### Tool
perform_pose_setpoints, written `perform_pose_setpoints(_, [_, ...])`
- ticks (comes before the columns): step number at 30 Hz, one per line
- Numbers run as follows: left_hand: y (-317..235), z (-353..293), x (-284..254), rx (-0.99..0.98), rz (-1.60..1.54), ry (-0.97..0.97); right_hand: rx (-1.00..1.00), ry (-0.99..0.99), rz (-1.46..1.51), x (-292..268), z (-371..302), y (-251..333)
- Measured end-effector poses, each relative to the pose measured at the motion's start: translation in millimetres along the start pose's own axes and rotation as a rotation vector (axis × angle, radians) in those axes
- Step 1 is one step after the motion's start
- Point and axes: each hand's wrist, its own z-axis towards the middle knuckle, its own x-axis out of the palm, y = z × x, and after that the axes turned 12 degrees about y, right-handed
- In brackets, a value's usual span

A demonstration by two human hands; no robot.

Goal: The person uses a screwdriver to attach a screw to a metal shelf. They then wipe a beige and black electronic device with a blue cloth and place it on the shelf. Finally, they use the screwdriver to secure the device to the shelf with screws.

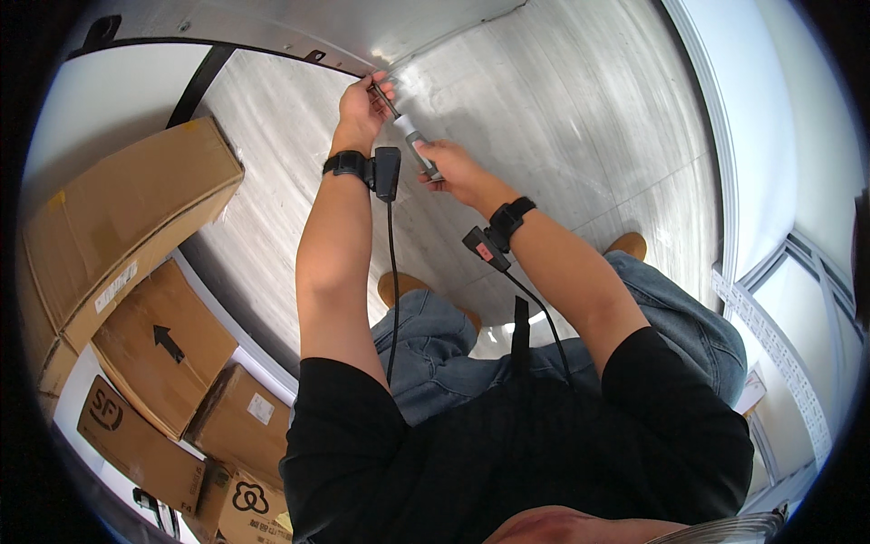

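Observation:
My right hand point(453, 172) is wrapped round the grey and white handle of a screwdriver point(417, 143). Its thin dark shaft points up and to the left, toward the lower edge of a metal panel point(362, 41). Right at that edge, my left hand point(362, 107) has its thumb and fingers closed about the shaft's tip. Whatever the left fingertips pinch there is too small and covered to make out. Where the tip meets the panel is hidden by those fingers.
Several brown cardboard boxes point(131, 213) are stacked on the left. A pale wood-look floor point(580, 118) lies below. White framing point(716, 118) runs along the right side. Each wrist wears a black strap with a small device, and cables point(391, 290) trail from them toward my body.

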Motion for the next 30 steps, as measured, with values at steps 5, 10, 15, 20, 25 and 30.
perform_pose_setpoints(5, [1, 3, 3, 0.029, -0.091, -0.036, -0.038, 0.036, -0.031, -4, 2, -3])
perform_pose_setpoints(10, [2, 4, 8, 0.043, -0.115, -0.07, -0.068, 0.036, -0.028, -4, -3, 1])
perform_pose_setpoints(15, [3, 5, 9, 0.052, -0.139, -0.081, -0.058, 0.025, -0.074, -8, -6, 2])
perform_pose_setpoints(20, [7, 15, -4, 0.032, -0.102, -0.044, -0.062, 0.032, -0.092, -12, -11, 0])
perform_pose_setpoints(25, [9, 10, 3, 0.006, -0.025, 0.004, -0.068, 0.032, -0.053, -19, -17, -4])
perform_pose_setpoints(30, [35, -3, 22, 0.035, 0.067, 0.058, -0.081, 0.031, -0.039, -32, -38, 0])
